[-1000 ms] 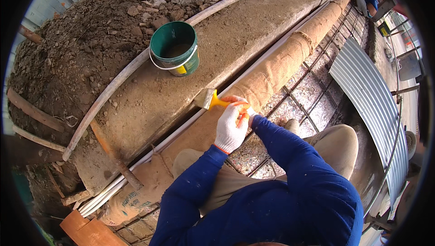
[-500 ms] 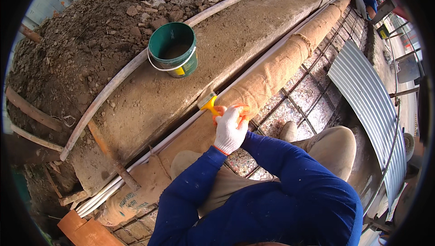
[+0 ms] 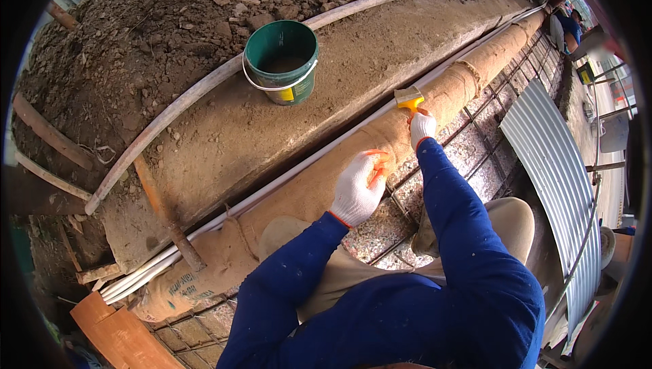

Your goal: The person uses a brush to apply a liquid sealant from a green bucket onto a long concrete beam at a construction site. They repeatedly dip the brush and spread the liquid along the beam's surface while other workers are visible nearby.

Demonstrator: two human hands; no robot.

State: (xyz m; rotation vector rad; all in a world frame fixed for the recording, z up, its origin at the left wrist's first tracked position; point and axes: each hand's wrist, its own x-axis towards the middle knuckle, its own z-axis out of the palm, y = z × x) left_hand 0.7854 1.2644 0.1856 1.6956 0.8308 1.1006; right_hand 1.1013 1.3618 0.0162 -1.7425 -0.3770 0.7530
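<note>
Beside the near edge of the dirt-covered ledge lies the burlap-wrapped roll. The green bucket stands back from that edge. My left hand is half-curled and empty; my right hand is closed around the yellow-handled brush, at the roll's ledge-side edge.

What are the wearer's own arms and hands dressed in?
The left hand and right hand wear white knitted gloves with orange-coated fingers and thin orange cuff edging. Long, plain blue fabric sleeves cover both arms down to the gloves.
</note>
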